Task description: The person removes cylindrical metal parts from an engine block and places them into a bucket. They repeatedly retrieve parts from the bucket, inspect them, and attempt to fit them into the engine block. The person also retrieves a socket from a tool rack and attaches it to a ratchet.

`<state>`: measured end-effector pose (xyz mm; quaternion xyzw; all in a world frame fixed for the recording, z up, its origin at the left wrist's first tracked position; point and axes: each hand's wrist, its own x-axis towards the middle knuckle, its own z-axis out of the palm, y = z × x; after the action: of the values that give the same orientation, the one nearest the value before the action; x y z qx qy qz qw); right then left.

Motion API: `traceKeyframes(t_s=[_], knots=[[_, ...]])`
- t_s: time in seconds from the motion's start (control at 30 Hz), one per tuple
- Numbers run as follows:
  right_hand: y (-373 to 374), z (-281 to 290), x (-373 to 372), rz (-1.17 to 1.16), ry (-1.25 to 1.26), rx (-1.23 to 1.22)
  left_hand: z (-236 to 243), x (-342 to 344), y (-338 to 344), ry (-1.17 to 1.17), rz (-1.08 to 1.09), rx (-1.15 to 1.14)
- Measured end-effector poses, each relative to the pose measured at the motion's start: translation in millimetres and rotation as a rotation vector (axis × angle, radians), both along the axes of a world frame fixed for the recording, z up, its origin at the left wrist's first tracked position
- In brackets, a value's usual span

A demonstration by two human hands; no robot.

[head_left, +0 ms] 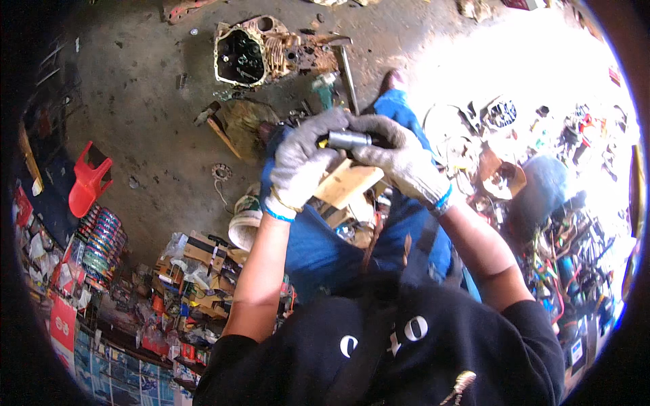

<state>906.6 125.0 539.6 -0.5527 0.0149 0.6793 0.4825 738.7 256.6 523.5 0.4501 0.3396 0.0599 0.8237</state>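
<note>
Both my hands wear grey-white work gloves and meet in front of me above my lap. Between them lies a short, shiny metal cylinder (349, 139), held almost level. My left hand (300, 161) curls round its left end, where a small bit of yellow shows. My right hand (401, 159) grips the right end with thumb and fingers. Whether the cylinder is a socket or another part, I cannot tell. Just below the gloves, a pale wooden block (349, 186) sits between my knees.
On the floor ahead stands an open, oily engine casing (276, 54), with a long metal bar (349, 80) beside it. A wooden-handled hammer (223, 137) lies left of my foot. Farther left is a red plastic stool (88, 181). Heaped parts and tools (562, 250) fill the right side.
</note>
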Motion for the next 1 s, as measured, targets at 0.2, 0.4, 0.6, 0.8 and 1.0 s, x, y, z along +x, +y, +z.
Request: traceKeyframes(t_s=[0.2, 0.4, 0.6, 0.8, 1.0], knots=[[29, -156, -4, -0.008, 0.005, -0.144, -114, -50, 32, 0.333, 0.015, -0.077], [97, -379, -14, -0.016, -0.205, -0.248, -253, -150, 85, 0.583, -0.062, 0.191], [107, -508, -29, 0.091, -0.470, -0.276, -291, -156, 109, 0.706, -0.468, 0.422], [115, -553, -14, 0.197, -0.680, -0.087, -253, -144, 129, 0.634, -0.561, 0.852], [132, -547, 9, 0.380, -0.755, 0.050, -226, -160, 102, 0.744, -0.785, 1.056]])
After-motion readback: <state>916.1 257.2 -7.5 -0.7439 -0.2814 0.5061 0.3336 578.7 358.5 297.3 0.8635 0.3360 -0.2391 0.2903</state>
